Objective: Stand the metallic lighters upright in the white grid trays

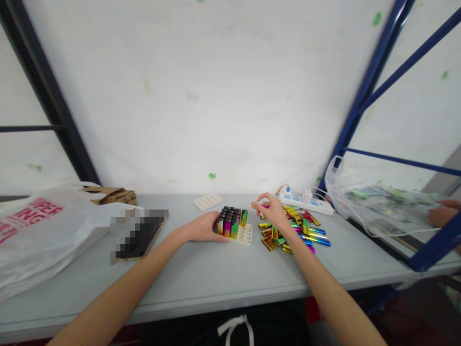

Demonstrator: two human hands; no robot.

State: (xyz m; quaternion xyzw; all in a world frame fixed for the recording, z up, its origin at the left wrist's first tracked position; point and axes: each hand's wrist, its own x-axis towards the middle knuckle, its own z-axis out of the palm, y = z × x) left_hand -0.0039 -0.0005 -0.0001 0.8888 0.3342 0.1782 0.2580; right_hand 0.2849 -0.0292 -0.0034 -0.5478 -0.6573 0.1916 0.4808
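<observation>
A white tray with holes (246,234) lies on the table, its left part filled with upright black-topped lighters (234,228) in shiny rainbow colours. My left hand (209,228) is curled round the left side of these lighters, thumb in front and fingers behind. Right of the tray and a little above the table, my right hand (271,209) pinches one shiny lighter (265,205), mostly covered by the fingers. Beneath and beside that hand is a loose heap of metallic lighters (309,233) in gold, green, blue and pink.
Behind the lighters lies a second white holed tray (208,202). A power strip (306,203) with a plug stands behind the heap. At left are a phone (144,235), a white plastic bag (46,230) and cardboard (115,196). Another person's hand (442,214) shows beyond the blue frame (363,96).
</observation>
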